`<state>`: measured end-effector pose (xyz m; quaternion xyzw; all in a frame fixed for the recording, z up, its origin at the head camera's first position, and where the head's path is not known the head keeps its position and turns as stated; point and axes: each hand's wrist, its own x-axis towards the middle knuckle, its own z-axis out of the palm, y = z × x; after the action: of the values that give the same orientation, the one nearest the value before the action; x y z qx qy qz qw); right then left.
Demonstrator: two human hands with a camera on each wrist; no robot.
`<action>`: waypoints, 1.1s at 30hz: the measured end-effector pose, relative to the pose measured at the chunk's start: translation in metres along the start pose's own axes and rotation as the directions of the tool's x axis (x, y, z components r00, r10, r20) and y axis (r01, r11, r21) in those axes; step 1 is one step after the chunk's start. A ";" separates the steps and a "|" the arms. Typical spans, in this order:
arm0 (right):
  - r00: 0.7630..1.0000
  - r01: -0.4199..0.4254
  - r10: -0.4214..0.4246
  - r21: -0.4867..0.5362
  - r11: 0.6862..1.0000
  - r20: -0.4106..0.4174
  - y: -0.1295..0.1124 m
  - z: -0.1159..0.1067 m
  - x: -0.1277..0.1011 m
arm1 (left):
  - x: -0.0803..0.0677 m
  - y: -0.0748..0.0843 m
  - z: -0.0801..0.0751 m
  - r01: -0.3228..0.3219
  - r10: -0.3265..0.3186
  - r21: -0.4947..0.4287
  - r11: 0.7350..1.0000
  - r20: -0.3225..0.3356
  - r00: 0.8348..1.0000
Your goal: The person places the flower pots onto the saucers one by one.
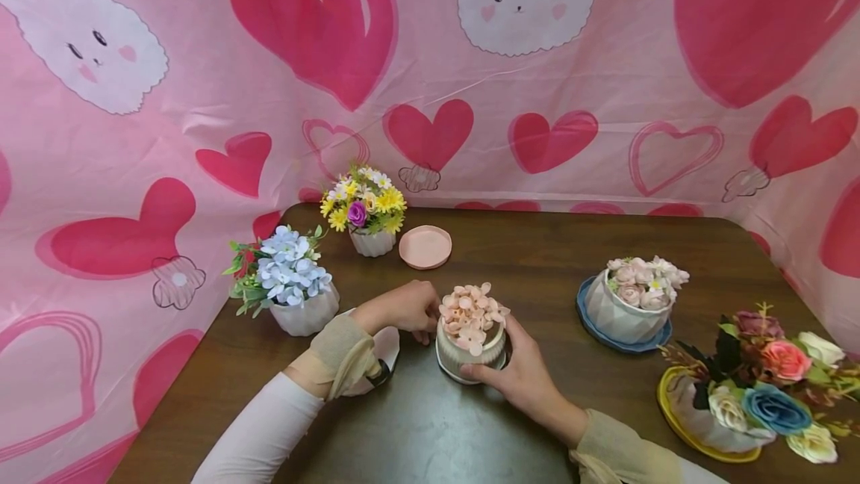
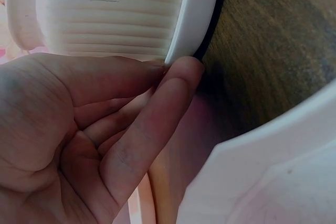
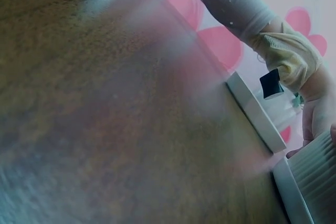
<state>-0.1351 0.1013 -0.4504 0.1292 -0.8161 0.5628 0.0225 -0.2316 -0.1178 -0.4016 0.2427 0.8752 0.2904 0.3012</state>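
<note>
A ribbed off-white flower pot (image 1: 463, 355) with peach artificial flowers (image 1: 472, 312) stands upright at the middle of the table. Under it is a white saucer (image 2: 202, 9). My right hand (image 1: 527, 372) grips the pot from its right side, thumb across the front and the other fingers mostly hidden behind. On the opposite side, my left hand (image 1: 410, 308) pinches the saucer's rim between thumb and fingers, close against the pot's base, as the left wrist view shows. The right wrist view catches only part of the ribbed pot (image 3: 320, 174) at its edge.
Beneath my left wrist lies another pale saucer (image 1: 390, 346), partly covered. Blue flowers in a white pot (image 1: 305, 312), a yellow-flowered pot (image 1: 372, 243) and a pink saucer (image 1: 425, 247) stand behind. To the right are potted flowers on a blue saucer (image 1: 584, 312) and a yellow saucer (image 1: 672, 413).
</note>
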 end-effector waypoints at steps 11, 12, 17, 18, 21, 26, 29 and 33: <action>0.999 -0.035 0.037 -0.076 0.997 0.026 0.000 -0.002 0.001 | -0.001 -0.001 0.000 0.007 -0.006 -0.039 0.999 0.004 1.000; 0.999 -0.034 0.036 -0.073 0.997 0.028 0.000 -0.002 0.002 | -0.001 0.000 -0.001 0.009 -0.009 -0.041 0.999 0.005 1.000; 0.999 -0.020 0.023 -0.082 0.996 0.025 -0.001 -0.003 0.002 | -0.001 0.000 -0.002 0.017 -0.017 -0.041 0.999 0.009 1.000; 0.999 -0.021 0.023 -0.084 0.996 0.026 -0.001 -0.003 0.002 | 0.000 0.000 -0.002 0.016 -0.016 -0.041 0.999 0.009 1.000; 0.999 -0.024 0.028 -0.092 0.995 0.033 -0.001 -0.004 0.002 | 0.000 -0.001 -0.002 0.014 -0.013 -0.043 0.999 0.009 1.000; 0.999 -0.012 0.018 -0.150 0.989 0.040 0.003 -0.003 0.002 | 0.000 -0.003 -0.002 0.006 -0.006 -0.040 0.999 0.009 1.000; 0.999 -0.009 0.016 -0.162 0.987 0.042 0.004 -0.003 0.002 | 0.001 -0.004 -0.002 0.000 0.001 -0.037 0.999 0.009 1.000; 0.999 -0.007 0.014 -0.166 0.986 0.043 0.003 -0.004 0.002 | 0.001 -0.004 -0.002 -0.005 0.006 -0.038 0.999 0.009 1.000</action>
<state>-0.1382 0.1052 -0.4516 0.1348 -0.8610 0.4902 0.0124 -0.2347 -0.1205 -0.4035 0.2406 0.8674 0.3068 0.3091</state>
